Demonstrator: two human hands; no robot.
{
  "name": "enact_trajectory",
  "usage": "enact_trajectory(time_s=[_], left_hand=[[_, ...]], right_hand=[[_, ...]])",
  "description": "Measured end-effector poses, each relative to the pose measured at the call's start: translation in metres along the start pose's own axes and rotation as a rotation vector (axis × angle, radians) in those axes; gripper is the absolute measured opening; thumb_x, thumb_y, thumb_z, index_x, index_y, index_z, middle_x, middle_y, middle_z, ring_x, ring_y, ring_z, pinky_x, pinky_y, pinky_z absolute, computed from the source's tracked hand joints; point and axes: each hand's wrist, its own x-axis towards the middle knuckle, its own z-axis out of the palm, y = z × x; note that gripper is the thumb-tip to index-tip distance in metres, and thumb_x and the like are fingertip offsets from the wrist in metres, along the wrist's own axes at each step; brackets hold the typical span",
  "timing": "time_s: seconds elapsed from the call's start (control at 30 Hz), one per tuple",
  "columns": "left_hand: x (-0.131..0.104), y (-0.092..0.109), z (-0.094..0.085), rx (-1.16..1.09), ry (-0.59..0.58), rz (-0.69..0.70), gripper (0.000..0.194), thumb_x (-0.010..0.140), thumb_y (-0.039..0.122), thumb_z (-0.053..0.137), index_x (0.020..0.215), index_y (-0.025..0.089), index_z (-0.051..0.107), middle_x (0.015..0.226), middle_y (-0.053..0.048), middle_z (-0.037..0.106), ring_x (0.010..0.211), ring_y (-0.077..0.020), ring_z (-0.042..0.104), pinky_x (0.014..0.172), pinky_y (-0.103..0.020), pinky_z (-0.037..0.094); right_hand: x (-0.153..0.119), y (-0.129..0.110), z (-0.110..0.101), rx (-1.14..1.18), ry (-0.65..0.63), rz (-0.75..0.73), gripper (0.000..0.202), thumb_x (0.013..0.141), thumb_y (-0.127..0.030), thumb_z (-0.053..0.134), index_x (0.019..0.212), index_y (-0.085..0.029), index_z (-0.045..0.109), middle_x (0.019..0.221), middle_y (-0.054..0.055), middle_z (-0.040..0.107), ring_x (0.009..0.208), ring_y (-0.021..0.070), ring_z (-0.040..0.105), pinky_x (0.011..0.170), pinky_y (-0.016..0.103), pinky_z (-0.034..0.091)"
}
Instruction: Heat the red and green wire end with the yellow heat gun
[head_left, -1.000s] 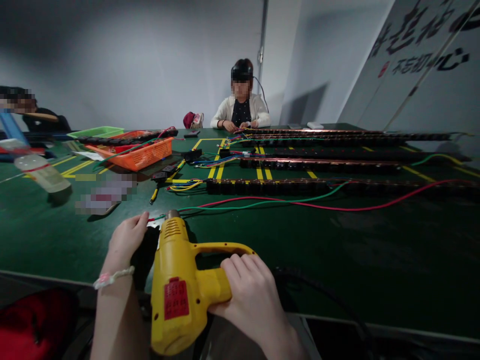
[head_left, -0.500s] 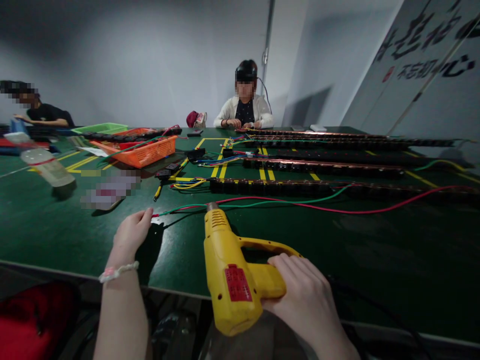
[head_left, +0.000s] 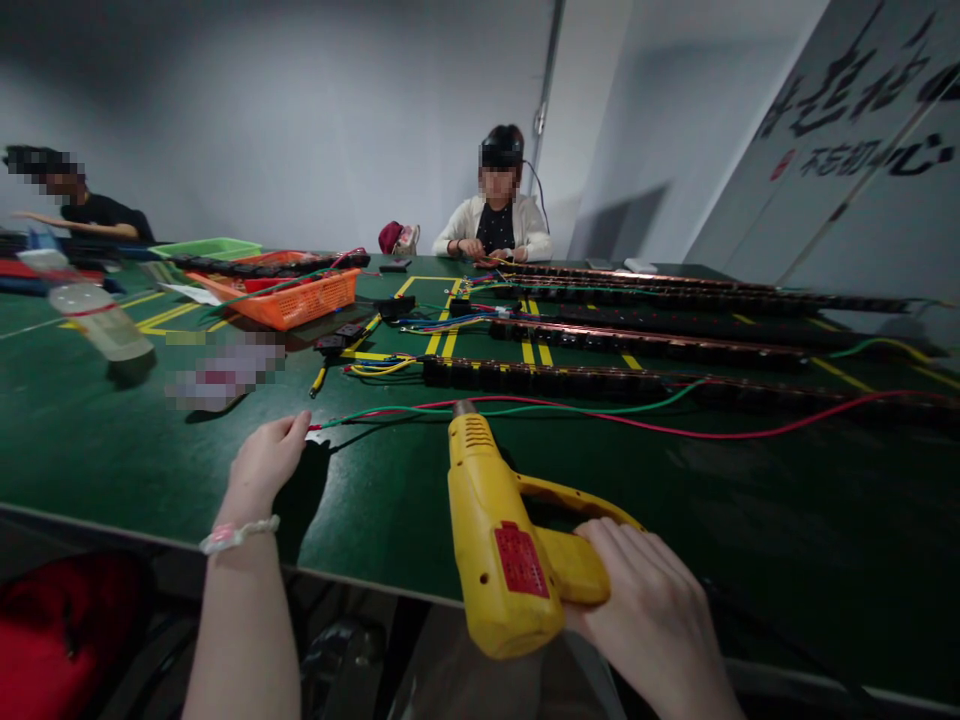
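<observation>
My left hand (head_left: 268, 458) pinches the end of the red and green wires (head_left: 390, 411) just above the green table (head_left: 375, 500). From there the wires run right toward the nearest black strip (head_left: 570, 378). The fingers of my right hand (head_left: 645, 580) are wrapped round the handle of a yellow heat gun (head_left: 501, 540) with a red label. Its metal nozzle (head_left: 465, 408) points forward, close to the wires and well to the right of my left hand.
An orange basket (head_left: 300, 303) and a green basket (head_left: 210, 248) stand at the back left. Nearer are a bottle (head_left: 105, 322) and a blurred flat object (head_left: 225, 375). More black strips (head_left: 660, 340) lie at the right. One person (head_left: 495, 225) sits opposite, another (head_left: 105, 215) far left.
The heat gun has moved to the right with my right hand, its nozzle farther from my left hand. My left hand still holds the wire end.
</observation>
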Motion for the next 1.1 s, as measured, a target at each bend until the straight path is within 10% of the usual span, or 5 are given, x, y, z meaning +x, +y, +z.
enact_trajectory(time_s=[0.57, 1.1], left_hand=[[-0.005, 0.006, -0.004, -0.023, -0.022, -0.007, 0.049, 0.083, 0.057, 0.028, 0.083, 0.022, 0.063, 0.085, -0.010, 0.068, 0.083, -0.0279, 0.060, 0.062, -0.031, 0.037], [-0.007, 0.007, -0.006, -0.013, -0.081, 0.002, 0.056, 0.084, 0.061, 0.028, 0.088, 0.020, 0.067, 0.085, -0.010, 0.069, 0.082, -0.0278, 0.061, 0.061, -0.031, 0.037]], right_hand=[[0.008, -0.046, 0.023, 0.090, 0.059, 0.004, 0.037, 0.087, -0.054, 0.049, 0.092, -0.018, 0.055, 0.078, 0.005, 0.059, 0.075, 0.0217, 0.052, 0.076, 0.034, 0.035], [0.031, -0.099, 0.044, 0.202, 0.081, -0.119, 0.053, 0.077, -0.069, 0.056, 0.089, -0.017, 0.057, 0.077, 0.002, 0.059, 0.072, 0.0200, 0.049, 0.073, 0.035, 0.034]])
